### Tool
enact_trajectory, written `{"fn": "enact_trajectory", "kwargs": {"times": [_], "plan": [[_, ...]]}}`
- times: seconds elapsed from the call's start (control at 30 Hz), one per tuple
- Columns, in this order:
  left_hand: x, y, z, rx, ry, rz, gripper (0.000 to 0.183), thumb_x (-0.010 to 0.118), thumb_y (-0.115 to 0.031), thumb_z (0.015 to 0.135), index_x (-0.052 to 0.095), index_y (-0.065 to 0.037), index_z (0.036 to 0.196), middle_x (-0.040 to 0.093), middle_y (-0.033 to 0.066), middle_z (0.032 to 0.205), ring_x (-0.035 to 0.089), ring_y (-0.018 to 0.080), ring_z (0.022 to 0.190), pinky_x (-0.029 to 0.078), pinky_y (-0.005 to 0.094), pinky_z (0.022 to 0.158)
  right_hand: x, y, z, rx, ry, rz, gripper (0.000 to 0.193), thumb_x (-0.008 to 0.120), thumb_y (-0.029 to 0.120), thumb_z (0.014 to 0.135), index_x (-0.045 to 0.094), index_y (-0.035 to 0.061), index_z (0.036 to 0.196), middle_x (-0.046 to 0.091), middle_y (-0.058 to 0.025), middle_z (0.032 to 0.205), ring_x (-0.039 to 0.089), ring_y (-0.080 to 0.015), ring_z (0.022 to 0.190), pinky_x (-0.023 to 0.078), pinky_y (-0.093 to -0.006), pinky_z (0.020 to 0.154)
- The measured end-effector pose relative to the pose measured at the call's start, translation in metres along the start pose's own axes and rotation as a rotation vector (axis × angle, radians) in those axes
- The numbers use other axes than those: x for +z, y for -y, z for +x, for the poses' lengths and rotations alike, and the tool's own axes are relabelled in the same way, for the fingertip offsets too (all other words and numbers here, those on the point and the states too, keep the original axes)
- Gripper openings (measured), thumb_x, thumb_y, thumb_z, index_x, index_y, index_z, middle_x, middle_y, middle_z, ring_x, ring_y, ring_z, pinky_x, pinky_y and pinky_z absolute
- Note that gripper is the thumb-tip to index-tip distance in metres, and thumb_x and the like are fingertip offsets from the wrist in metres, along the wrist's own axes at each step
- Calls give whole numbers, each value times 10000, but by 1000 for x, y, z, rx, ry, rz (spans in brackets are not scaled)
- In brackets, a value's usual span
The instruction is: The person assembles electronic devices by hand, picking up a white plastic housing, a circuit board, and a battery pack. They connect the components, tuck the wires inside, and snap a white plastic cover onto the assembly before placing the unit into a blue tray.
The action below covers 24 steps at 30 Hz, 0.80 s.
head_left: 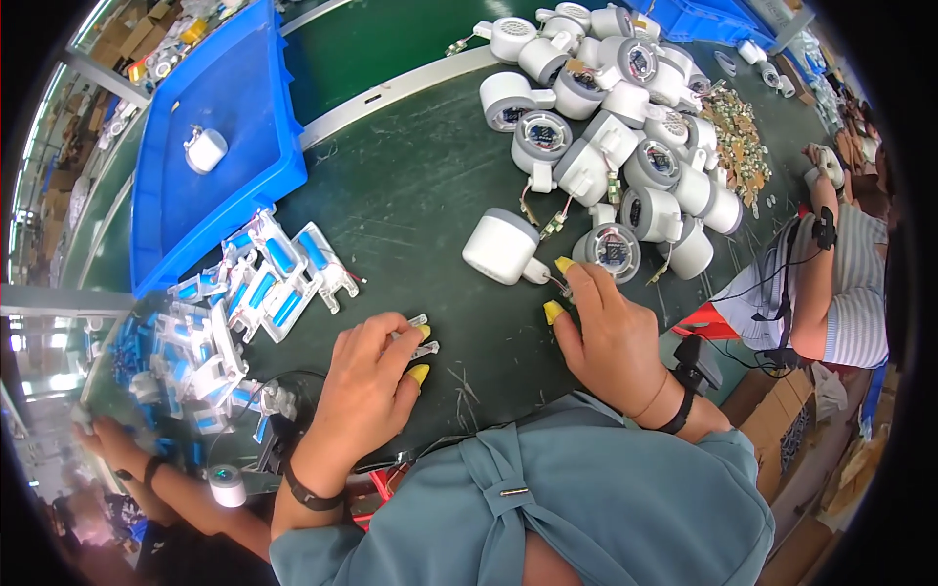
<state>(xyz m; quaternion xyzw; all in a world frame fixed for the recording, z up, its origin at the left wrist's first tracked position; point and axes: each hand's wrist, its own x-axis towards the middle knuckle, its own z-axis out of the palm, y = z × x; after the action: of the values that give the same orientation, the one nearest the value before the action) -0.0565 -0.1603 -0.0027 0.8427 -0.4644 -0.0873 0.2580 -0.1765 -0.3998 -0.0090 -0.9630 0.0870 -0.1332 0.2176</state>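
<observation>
My left hand (371, 381), with yellow covers on its fingertips, is closed around a small white plastic bracket (426, 349) just above the green table. Most of that bracket is hidden under the fingers. My right hand (614, 337) has its thumb and index finger apart, also tipped in yellow. Between and just beyond these fingertips are thin wires (561, 287) by the neck of a white round housing (500, 246) with a grey rim, which lies on its side. A similar housing (613, 252) with its round end facing up stands close behind the right hand.
Many white housings (586, 166) are heaped at the far right, beside small circuit boards (735, 142). White brackets with blue cells (278, 283) pile up at left. A blue tray (220, 88) holds one housing (206, 150). Co-workers' arms (816, 264) (195, 503) show at both sides.
</observation>
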Motion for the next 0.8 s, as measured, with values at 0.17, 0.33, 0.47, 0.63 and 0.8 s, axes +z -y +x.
{"fn": "enact_trajectory", "kwargs": {"times": [0.17,0.33,0.47,0.63,0.8], "plan": [[7,5,-1,11,-31,-43,382,672,23,654,621,-26,1030,536,81,1023,557,248,843,422,376,816,9,-8,-6,72,116,44,322,616,58,799,551,16,1112,613,-163,936,617,-332,692,485,-377,577],[18,12,-2,42,-155,-113,284,656,46,690,651,-45,959,608,59,892,592,262,798,454,368,766,20,-1,-4,403,508,882,166,525,46,907,574,24,1064,659,-63,843,621,-143,612,489,-273,537],[22,11,-13,-36,-154,-367,252,643,61,731,648,-33,965,628,68,840,602,226,699,472,326,666,35,10,-5,476,789,1383,293,449,43,956,494,0,1242,631,-72,1010,623,-115,803,507,-237,669],[30,3,-19,-207,-73,-686,248,636,79,768,639,-20,995,620,66,817,539,102,585,426,232,521,36,25,1,588,813,1526,258,480,105,978,545,-17,1196,646,-67,1000,643,-129,889,543,-255,772],[38,-6,-18,-229,-129,-695,240,643,69,765,637,-28,985,609,66,814,519,106,568,422,240,516,37,20,1,619,911,1454,235,443,94,991,544,-31,1162,648,-103,1018,661,-166,894,556,-272,746]]}}
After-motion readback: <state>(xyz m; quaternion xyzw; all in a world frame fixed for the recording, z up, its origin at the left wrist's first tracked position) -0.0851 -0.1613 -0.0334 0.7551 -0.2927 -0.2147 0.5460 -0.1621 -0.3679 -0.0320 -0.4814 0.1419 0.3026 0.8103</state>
